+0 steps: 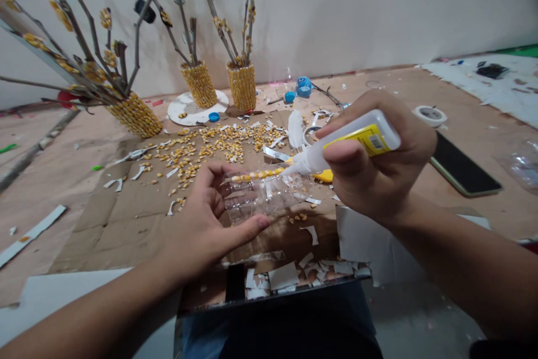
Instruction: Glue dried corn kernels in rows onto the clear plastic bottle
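Observation:
My left hand (210,219) is curled around the end of a clear plastic bottle (264,194) lying on its side over brown cardboard (109,224). A row of yellow corn kernels (256,175) is stuck along the bottle's top. My right hand (378,163) grips a white glue bottle (357,140) with a yellow label, its nozzle touching the kernel row's right end.
Loose corn kernels (210,149) and paper scraps litter the cardboard. Three kernel-covered vases with twigs (241,84) stand at the back, one tipped at the left (134,115). A phone (462,168) and tape roll (429,115) lie at the right. Blue caps (303,87) sit behind.

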Tool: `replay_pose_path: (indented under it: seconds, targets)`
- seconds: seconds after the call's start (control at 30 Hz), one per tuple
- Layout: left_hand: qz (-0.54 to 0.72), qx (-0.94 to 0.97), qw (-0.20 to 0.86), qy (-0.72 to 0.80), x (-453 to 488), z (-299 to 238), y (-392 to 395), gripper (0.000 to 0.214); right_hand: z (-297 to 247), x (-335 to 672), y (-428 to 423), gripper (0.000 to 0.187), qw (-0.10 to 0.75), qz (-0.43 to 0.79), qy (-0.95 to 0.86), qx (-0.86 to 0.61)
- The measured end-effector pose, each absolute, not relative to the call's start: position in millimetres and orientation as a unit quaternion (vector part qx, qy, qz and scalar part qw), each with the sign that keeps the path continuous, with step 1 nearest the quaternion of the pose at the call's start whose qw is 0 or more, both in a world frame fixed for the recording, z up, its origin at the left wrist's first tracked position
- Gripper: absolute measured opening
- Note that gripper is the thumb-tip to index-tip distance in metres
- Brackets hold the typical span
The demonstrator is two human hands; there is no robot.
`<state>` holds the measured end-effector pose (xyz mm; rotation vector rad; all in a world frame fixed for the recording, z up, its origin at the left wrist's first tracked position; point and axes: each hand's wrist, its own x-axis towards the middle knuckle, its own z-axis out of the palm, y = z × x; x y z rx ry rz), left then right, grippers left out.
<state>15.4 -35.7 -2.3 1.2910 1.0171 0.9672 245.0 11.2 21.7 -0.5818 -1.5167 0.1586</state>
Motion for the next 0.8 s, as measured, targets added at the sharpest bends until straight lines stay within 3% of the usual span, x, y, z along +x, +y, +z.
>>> replay_pose_path:
  seconds: [0.4, 0.8]
  targets:
    - [0.430, 0.563, 0.567, 0.420, 14.9, -3.3, -33.9, 0.064, 20.5, 250.6, 14.3, 0.026, 0.691, 0.092, -0.680, -0.228]
    - [0.457, 0.548, 0.555, 0.428, 14.7, 2.9, -31.9, 0.066, 23.5, 248.2, 18.9, 0.032, 0.706, 0.071, -0.669, -0.221]
